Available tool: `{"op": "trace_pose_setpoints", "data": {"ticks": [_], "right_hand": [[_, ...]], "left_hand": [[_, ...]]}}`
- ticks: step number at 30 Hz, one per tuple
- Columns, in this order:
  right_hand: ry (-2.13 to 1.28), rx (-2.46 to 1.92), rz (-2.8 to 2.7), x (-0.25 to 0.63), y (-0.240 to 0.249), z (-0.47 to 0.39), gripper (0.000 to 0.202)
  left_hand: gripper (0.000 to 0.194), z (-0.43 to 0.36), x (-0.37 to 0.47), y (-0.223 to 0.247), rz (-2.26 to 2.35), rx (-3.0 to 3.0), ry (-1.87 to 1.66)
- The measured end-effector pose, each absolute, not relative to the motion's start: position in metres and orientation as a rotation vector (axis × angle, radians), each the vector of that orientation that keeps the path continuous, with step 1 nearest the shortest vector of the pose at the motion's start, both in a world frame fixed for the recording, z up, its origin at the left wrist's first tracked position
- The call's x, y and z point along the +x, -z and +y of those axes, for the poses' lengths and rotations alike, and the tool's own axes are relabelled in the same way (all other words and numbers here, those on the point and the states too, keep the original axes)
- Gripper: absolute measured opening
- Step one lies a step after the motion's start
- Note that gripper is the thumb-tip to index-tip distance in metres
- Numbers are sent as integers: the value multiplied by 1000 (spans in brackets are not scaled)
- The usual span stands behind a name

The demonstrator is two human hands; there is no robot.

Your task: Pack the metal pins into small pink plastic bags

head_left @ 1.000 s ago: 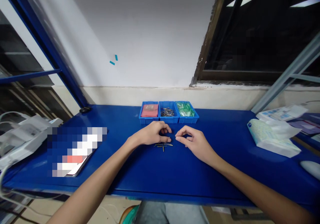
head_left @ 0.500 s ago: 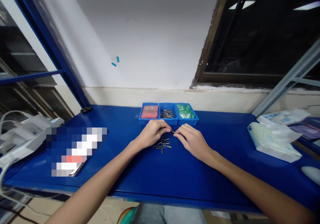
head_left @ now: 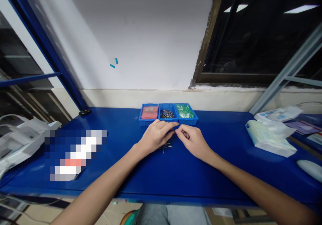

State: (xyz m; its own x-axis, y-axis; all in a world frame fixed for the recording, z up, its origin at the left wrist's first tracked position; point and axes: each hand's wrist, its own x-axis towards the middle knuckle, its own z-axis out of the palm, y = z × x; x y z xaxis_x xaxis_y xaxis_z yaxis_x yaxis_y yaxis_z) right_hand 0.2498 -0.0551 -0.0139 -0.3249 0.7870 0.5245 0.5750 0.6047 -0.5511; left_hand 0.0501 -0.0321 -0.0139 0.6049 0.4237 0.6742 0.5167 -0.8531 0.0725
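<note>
Close together above the blue table (head_left: pixel 161 178), my two hands almost meet at the fingertips. My left hand (head_left: pixel 157 136) has its fingers bent around something I cannot make out, with the index finger stretched over it. Curled closed, my right hand (head_left: pixel 192 137) pinches something too small to name. Several thin metal pins (head_left: pixel 166 146) lie on the table, partly hidden by my left hand. Behind the hands are three joined blue bins: one with a red packet (head_left: pixel 150 112), one with many loose metal pins (head_left: pixel 167 114), one with green packets (head_left: pixel 184 111).
A blurred-out flat object (head_left: pixel 77 156) lies on the left, near white power strips (head_left: pixel 27 141). At the right are a tissue pack (head_left: pixel 270 137) and a white mouse-like object (head_left: pixel 310 169). Metal posts flank the table.
The pin between my fingertips is no longer visible. My left fingers have stretched over toward my right hand, whose fingers have curled in. The view has shifted slightly.
</note>
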Motion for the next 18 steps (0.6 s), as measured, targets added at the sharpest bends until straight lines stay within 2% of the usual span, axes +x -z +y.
{"op": "trace_pose_setpoints", "data": {"ticks": [5, 9, 12, 15, 18], "right_hand": [[-425, -1090, -1999, 250, 16, -52, 29], [-506, -1101, -2006, 248, 27, -48, 8], [-484, -1094, -2031, 248, 32, -46, 13], [-448, -1062, -2055, 250, 31, -46, 12], [-420, -1044, -2062, 252, 26, -46, 20]], "left_hand": [[34, -34, 53, 16, -839, -2706, 1170], [15, -35, 55, 12, -1033, -2739, 1330], [1, -36, 57, 10, -1169, -2766, 1432], [7, -35, 57, 10, -1188, -2822, 1437], [11, -32, 54, 11, -1161, -2828, 1384]]}}
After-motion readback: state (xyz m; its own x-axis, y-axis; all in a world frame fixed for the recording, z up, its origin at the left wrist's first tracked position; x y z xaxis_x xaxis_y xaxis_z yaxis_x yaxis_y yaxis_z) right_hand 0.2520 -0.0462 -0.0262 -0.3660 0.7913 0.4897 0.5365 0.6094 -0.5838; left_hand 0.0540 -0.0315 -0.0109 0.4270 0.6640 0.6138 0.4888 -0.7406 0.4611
